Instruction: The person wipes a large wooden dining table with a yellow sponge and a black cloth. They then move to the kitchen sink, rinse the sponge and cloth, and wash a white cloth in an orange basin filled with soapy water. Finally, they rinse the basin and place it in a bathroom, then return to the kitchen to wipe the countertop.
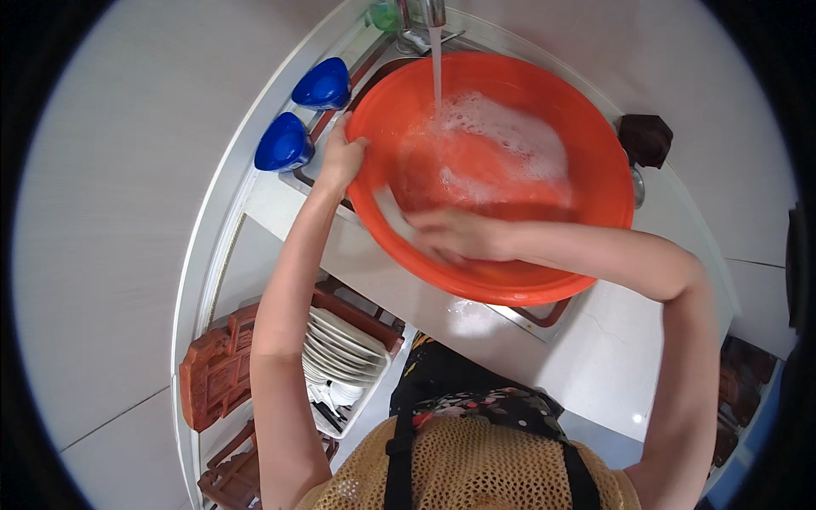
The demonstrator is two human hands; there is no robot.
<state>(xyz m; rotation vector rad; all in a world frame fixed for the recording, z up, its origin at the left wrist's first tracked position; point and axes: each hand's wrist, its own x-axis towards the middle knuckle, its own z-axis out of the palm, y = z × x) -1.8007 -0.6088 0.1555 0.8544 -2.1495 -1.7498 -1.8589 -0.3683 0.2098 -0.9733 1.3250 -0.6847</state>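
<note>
A large orange plastic basin [535, 76] sits tilted over the sink, with foamy water [510, 140] inside. My left hand [343, 156] grips its left rim, thumb over the edge. Down inside the near left wall, my right hand [456, 233] is blurred by motion. It holds a blurred white piece, perhaps a cloth [394, 213], against the wall; its exact kind cannot be made out. From the metal faucet [435, 13] a stream of water [437, 70] runs into the basin.
Two blue bowl-shaped containers [324, 84] [284, 143] stand left of the sink [551, 315]. A dark box-like object [645, 140] is at the right. Below left, a white rack [382, 376] holds several plates [344, 347], near carved wooden chairs [220, 370]. The white countertop [612, 344] borders the sink.
</note>
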